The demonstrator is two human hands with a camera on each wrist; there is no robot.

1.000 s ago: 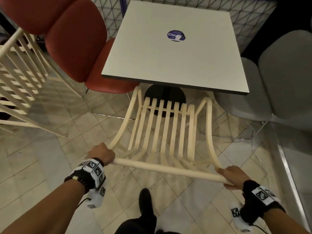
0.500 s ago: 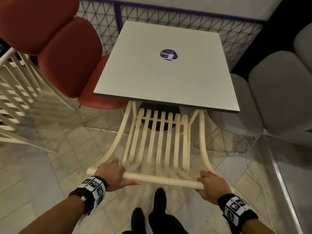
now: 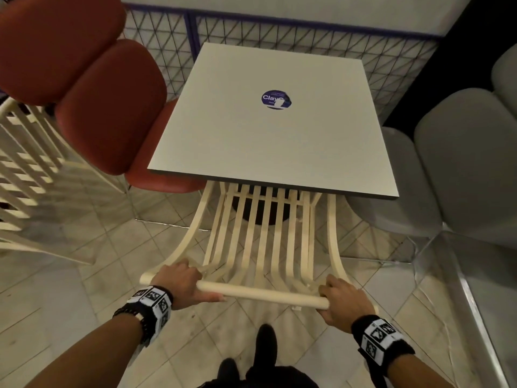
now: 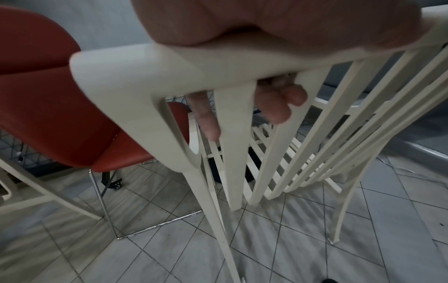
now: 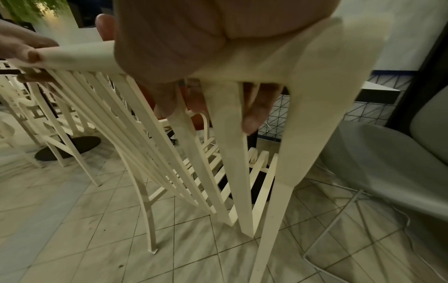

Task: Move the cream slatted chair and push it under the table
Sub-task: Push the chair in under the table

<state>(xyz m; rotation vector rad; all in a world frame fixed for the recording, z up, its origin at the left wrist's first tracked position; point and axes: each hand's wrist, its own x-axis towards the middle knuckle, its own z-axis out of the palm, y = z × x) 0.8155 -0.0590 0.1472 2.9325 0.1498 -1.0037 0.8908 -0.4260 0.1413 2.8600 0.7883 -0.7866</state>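
Observation:
The cream slatted chair (image 3: 265,242) stands in front of me with its seat partly beneath the near edge of the white square table (image 3: 274,127). My left hand (image 3: 179,278) grips the left end of the chair's top rail (image 3: 263,294), fingers curled over it between the slats. My right hand (image 3: 340,299) grips the rail's right end the same way. In the left wrist view my fingers (image 4: 278,103) poke down behind the rail (image 4: 150,76). The right wrist view shows fingers (image 5: 257,107) wrapped round the rail's corner (image 5: 315,63).
A red padded chair (image 3: 109,107) sits at the table's left side and a grey padded chair (image 3: 458,175) at its right. More cream slatted chairs (image 3: 25,175) stand at far left. A wire mesh fence (image 3: 279,32) runs behind the table. The table's black base (image 3: 260,211) lies under the chair seat.
The chair has slid forward, so more of its seat is beneath the table. Both hands moved inward along the top rail and kept their grip.

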